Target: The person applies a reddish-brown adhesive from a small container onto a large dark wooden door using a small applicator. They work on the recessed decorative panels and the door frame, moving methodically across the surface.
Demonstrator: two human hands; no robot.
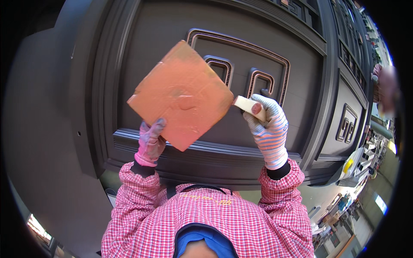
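Gripped at its lower left edge, one squarish orange board [180,101] is held by the person's left hand [151,142] in a smudged pink glove, fingers partly hidden from me. Closed around one pale, blocky tool [249,106] with a reddish end, the right hand [270,131] wears a striped glove. That tool's tip sits at the board's right corner; whether they touch, I can't tell. Both things are up in front of a dark grey panel [301,79], smooth between its ridged borders. On it I count one large bent moulding [245,41] and, inside that, two smaller mouldings [261,74], all edged in a coppery tone. Off to the right stands one narrower panel [333,131] with its own raised frame. Beyond are cluttered benches [333,219], one yellow object [348,165] too small to name, and a blurred pink shape [388,88] at the rim.
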